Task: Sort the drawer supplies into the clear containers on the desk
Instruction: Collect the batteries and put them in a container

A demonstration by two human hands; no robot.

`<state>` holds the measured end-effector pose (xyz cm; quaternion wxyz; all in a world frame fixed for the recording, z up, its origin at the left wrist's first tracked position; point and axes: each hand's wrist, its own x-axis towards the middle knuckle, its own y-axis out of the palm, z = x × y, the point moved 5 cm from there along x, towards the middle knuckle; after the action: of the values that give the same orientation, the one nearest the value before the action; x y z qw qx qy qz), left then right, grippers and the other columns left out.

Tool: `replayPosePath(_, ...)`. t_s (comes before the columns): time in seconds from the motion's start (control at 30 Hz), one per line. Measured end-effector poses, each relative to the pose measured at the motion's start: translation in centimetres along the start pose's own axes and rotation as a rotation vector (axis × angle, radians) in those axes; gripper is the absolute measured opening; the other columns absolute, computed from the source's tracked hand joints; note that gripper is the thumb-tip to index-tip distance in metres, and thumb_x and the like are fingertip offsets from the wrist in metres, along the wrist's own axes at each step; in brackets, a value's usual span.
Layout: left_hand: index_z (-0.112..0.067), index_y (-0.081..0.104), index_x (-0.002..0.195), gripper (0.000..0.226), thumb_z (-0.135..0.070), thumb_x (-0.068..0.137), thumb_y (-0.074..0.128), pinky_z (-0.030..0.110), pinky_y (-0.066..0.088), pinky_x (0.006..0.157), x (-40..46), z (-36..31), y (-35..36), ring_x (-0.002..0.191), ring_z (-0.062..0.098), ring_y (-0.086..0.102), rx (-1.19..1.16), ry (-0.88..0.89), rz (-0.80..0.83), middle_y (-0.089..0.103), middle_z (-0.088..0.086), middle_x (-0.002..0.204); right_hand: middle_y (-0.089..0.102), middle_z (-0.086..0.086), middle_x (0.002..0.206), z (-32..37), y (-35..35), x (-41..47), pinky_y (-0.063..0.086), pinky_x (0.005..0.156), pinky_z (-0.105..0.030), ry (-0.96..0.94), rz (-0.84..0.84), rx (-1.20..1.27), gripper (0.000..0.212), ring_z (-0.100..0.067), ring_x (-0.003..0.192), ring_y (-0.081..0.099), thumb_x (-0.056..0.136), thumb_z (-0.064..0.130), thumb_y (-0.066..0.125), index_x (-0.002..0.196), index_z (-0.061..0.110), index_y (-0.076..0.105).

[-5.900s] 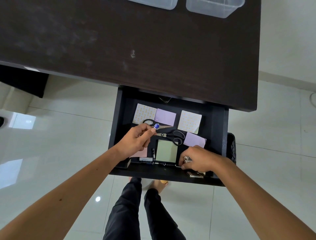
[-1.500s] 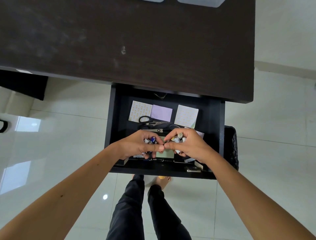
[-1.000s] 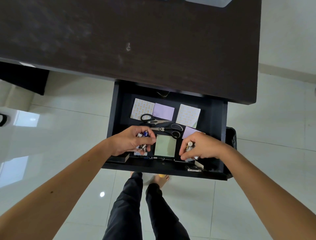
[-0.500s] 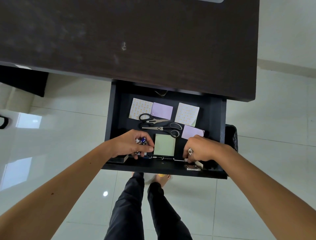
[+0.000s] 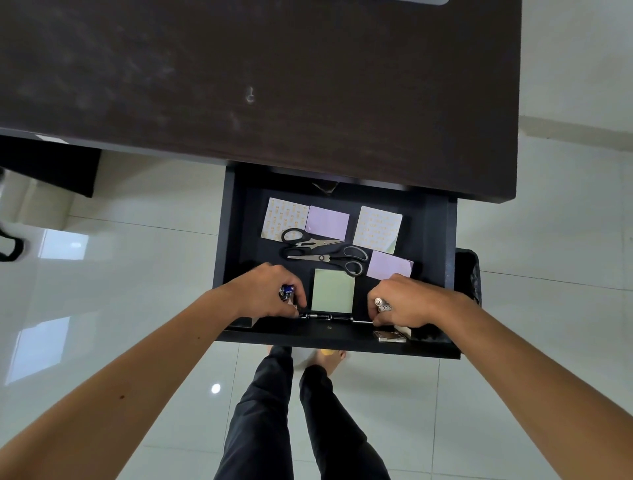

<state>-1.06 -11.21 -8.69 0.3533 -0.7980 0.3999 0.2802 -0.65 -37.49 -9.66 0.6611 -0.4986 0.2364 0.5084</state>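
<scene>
The black drawer [image 5: 435, 240] is pulled out under the dark desk [image 5: 274, 85]. My left hand [image 5: 267, 291] is closed around small batteries [image 5: 286, 292], a blue one showing, and its fingertips touch the row of batteries [image 5: 325, 317] lying along the drawer's front edge. My right hand [image 5: 407, 301] also grips batteries [image 5: 382, 304], silver ends showing, with fingertips at the right end of that row. Between my hands lies a green sticky-note pad [image 5: 333, 290]. Two pairs of scissors [image 5: 325, 251] and several purple and patterned note pads [image 5: 327, 222] lie further back.
A small metal object [image 5: 392, 336] lies on the drawer's front right corner. Only a sliver of a clear container [image 5: 424, 1] shows at the desk's far edge. A black bin [image 5: 467, 277] stands right of the drawer. My legs are below on the tiled floor.
Both hands, holding batteries, came apart from the middle of the drawer and dropped to its front edge, where their fingertips now reach the line of batteries.
</scene>
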Motion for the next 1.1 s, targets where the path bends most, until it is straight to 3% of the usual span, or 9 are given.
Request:
replayPosePath(0.13, -0.041, 0.078, 0.102, 0.019, -0.032, 0.086, 0.083, 0.027, 0.056, 0.089, 0.1, -0.6, -0.1, 0.096, 0.003, 0.065, 0.176, 0.016, 0.002, 0.071, -0.02, 0.105, 0.075, 0.012, 0.11, 0.7, -0.2, -0.1, 0.056, 0.096, -0.034, -0.02, -0.05, 0.158, 0.013, -0.009, 0.107, 0.066, 0.094, 0.034, 0.079, 0.106, 0.031, 0.08)
replayPosePath(0.37, -0.042, 0.071, 0.119, 0.035, -0.03, 0.088, 0.082, 0.024, 0.044, 0.077, 0.2, -0.4, -0.8, 0.098, 0.012, 0.058, 0.361, -0.012, 0.054, 0.058, -0.01, 0.109, 0.078, 0.018, 0.102, 1.5, -0.2, -0.1, 0.055, 0.089, -0.023, -0.042, -0.092, 0.349, 0.006, 0.0, 0.097, 0.069, 0.092, 0.03, 0.081, 0.099, 0.03, 0.082)
replayPosePath(0.47, -0.042, 0.068, 0.118, 0.033, -0.033, 0.089, 0.081, 0.027, 0.043, 0.079, 0.2, -0.4, -0.5, 0.098, 0.014, 0.055, 0.423, -0.001, 0.04, 0.051, -0.009, 0.106, 0.078, 0.017, 0.101, 1.4, -0.2, -0.1, 0.056, 0.088, -0.024, -0.036, -0.107, 0.376, 0.007, -0.001, 0.096, 0.07, 0.093, 0.031, 0.08, 0.099, 0.03, 0.082)
replayPosePath(0.57, -0.039, 0.067, 0.114, 0.027, -0.035, 0.09, 0.079, 0.03, 0.046, 0.083, 0.2, -0.5, -0.4, 0.109, 0.019, 0.06, 0.5, 0.029, 0.023, 0.058, -0.006, 0.108, 0.078, 0.017, 0.1, 1.4, 0.0, 0.0, 0.054, 0.085, -0.02, -0.03, -0.105, 0.397, 0.006, 0.0, 0.095, 0.07, 0.092, 0.031, 0.081, 0.098, 0.03, 0.082)
replayPosePath(0.77, -0.037, 0.069, 0.113, 0.018, -0.04, 0.096, 0.072, 0.029, 0.044, 0.084, 0.2, -0.6, -0.4, 0.11, 0.016, 0.061, 0.527, 0.086, -0.005, 0.068, -0.008, 0.115, 0.076, 0.012, 0.094, 0.9, 0.1, 0.2, 0.06, 0.087, -0.037, 0.008, -0.104, 0.404, 0.008, -0.01, 0.095, 0.071, 0.094, 0.043, 0.077, 0.093, 0.035, 0.076)
replayPosePath(0.97, -0.036, 0.069, 0.116, 0.024, -0.049, 0.096, 0.069, 0.034, 0.048, 0.092, 0.4, -0.6, -0.2, 0.113, 0.017, 0.061, 0.601, 0.112, 0.022, 0.068, -0.006, 0.117, 0.074, 0.016, 0.109, 1.3, 0.4, 0.1, 0.055, 0.098, -0.035, -0.012, -0.072, 0.418, 0.011, -0.007, 0.106, 0.067, 0.098, 0.045, 0.071, 0.103, 0.036, 0.076)
replayPosePath(1.03, -0.036, 0.069, 0.117, 0.029, -0.052, 0.093, 0.072, 0.035, 0.047, 0.093, 0.5, -0.6, -0.2, 0.114, 0.018, 0.061, 0.62, 0.118, 0.04, 0.068, -0.005, 0.118, 0.076, 0.018, 0.109, 1.5, 0.4, -0.1, 0.057, 0.092, -0.03, -0.027, -0.045, 0.451, 0.013, -0.004, 0.102, 0.069, 0.099, 0.042, 0.071, 0.109, 0.037, 0.079)
replayPosePath(1.1, -0.036, 0.069, 0.115, 0.027, -0.051, 0.094, 0.071, 0.035, 0.048, 0.094, 0.7, -0.5, -0.1, 0.114, 0.018, 0.061, 0.638, 0.129, 0.047, 0.068, -0.005, 0.118, 0.076, 0.013, 0.107, 1.6, 0.3, -0.3, 0.058, 0.071, -0.026, -0.009, -0.007, 0.523, 0.013, -0.007, 0.087, 0.071, 0.097, 0.041, 0.074, 0.108, 0.036, 0.08)
